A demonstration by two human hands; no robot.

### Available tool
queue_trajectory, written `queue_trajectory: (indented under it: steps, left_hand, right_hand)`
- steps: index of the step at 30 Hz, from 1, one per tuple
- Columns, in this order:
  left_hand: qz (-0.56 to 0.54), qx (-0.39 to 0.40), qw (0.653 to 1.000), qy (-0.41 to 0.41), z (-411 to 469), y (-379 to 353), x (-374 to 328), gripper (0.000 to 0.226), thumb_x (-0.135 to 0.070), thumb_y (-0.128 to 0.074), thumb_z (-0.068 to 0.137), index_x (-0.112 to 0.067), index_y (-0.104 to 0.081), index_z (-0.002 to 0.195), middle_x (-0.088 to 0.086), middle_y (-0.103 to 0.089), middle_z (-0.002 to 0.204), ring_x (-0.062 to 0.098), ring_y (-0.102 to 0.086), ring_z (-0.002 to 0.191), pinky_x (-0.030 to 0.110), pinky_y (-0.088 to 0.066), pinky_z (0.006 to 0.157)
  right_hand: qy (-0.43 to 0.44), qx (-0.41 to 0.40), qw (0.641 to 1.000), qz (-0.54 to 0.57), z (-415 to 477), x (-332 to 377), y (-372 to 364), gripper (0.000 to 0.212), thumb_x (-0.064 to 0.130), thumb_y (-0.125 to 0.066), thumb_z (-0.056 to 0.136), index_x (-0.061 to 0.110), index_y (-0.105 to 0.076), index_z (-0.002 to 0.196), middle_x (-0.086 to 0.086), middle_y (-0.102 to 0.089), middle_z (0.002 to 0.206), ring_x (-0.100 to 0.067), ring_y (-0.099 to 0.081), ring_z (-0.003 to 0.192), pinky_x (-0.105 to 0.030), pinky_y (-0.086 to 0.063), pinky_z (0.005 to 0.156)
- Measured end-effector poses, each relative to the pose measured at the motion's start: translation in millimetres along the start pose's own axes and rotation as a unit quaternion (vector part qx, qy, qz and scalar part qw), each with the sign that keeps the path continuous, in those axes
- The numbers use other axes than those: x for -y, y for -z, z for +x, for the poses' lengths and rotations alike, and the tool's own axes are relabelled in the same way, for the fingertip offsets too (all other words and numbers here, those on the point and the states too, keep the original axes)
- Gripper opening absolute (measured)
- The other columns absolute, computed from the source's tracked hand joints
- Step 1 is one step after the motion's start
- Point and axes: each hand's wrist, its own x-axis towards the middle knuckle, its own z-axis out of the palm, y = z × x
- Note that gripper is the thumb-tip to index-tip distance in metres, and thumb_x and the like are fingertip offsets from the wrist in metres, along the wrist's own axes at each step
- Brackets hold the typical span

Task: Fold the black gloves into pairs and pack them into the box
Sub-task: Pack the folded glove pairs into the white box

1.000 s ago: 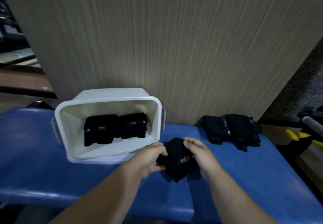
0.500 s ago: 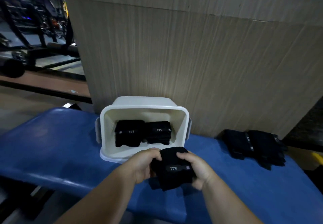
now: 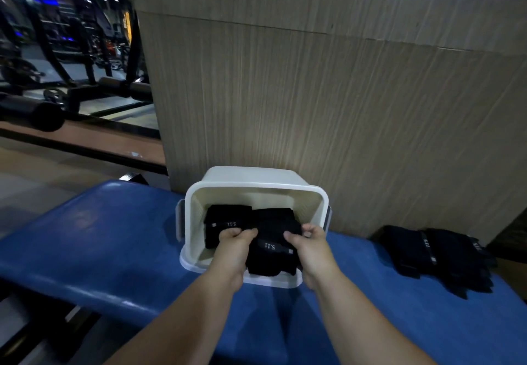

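a person's left hand and right hand hold a folded bundle of black fabric gloves at the mouth of a white plastic box, which lies tipped on its side, opening towards the camera, on a blue padded bench. the fingers of both hands are curled over the far edge of the bundle, the left hand gripping its left side and the right hand its right side, with a grey strip marked "5.11" showing between them. the bundle's far part sits inside the opening while its near edge hangs over the box's near rim. deeper in the box, to the left, lies another folded pair of black gloves bearing the same mark. a further dark fold just behind the held bundle cannot be told apart from it. well to the right on the bench, apart from the box, a loose heap of black gloves lies spread out, fingers pointing to the near right. the box sits just in front of a tall panel of pale wood-grain board. at far left, beyond the bench, dark gym machines stand blurred in dim light.
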Motion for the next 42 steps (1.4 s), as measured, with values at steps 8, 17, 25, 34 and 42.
queue_trajectory:
  steps: [8,17,25,34,42]
  left_hand:
    - [0.088,0.029,0.988,-0.121,6,-7,-16,0.034,-0.028,-0.060,0.090,-0.044,-0.044,0.115,0.008,-0.061,0.116,0.021,-0.061,0.103,0.037,-0.050,0.090]
    - [0.264,-0.028,0.942,-0.207,26,-21,-28,0.024,-0.014,-0.048,0.098,-0.021,-0.056,0.118,-0.001,-0.050,0.114,0.009,-0.049,0.092,0.007,-0.039,0.051]
    - [0.431,-0.046,0.866,-0.249,46,-27,-20,0.036,-0.017,-0.048,0.097,-0.014,-0.049,0.132,0.015,-0.057,0.125,0.030,-0.055,0.112,0.028,-0.041,0.091]
    - [0.597,-0.046,0.746,-0.290,62,-29,-10,0.043,-0.024,-0.043,0.097,-0.019,-0.042,0.140,0.010,-0.054,0.127,0.028,-0.041,0.122,0.033,-0.036,0.102]
    - [0.661,-0.085,0.682,-0.301,65,-26,-5,0.045,-0.036,-0.039,0.098,-0.029,-0.040,0.142,0.005,-0.041,0.129,0.025,-0.030,0.125,0.034,-0.024,0.107]
  right_hand:
    - [0.054,-0.076,0.991,-0.093,24,15,-14,0.032,0.013,-0.066,0.088,0.020,-0.037,0.075,-0.002,-0.052,0.074,-0.017,-0.051,0.066,-0.032,-0.046,0.061]
    - [0.030,-0.037,0.998,-0.047,42,30,-28,0.025,0.022,-0.070,0.085,0.019,-0.047,0.096,-0.007,-0.063,0.096,-0.022,-0.064,0.085,-0.040,-0.057,0.076]
    - [0.069,-0.032,0.959,-0.274,50,31,-28,0.050,0.012,-0.066,0.081,0.012,-0.044,0.126,0.000,-0.059,0.098,-0.020,-0.059,0.093,-0.031,-0.049,0.079]
    - [0.121,-0.037,0.865,-0.486,55,24,-28,0.040,0.019,-0.057,0.089,0.008,-0.046,0.125,-0.011,-0.054,0.116,-0.028,-0.056,0.103,-0.026,-0.038,0.075]
    - [0.174,-0.010,0.792,-0.585,53,10,-26,0.063,0.030,-0.045,0.095,0.016,-0.021,0.151,-0.013,-0.032,0.142,-0.030,-0.033,0.130,-0.036,-0.030,0.108]
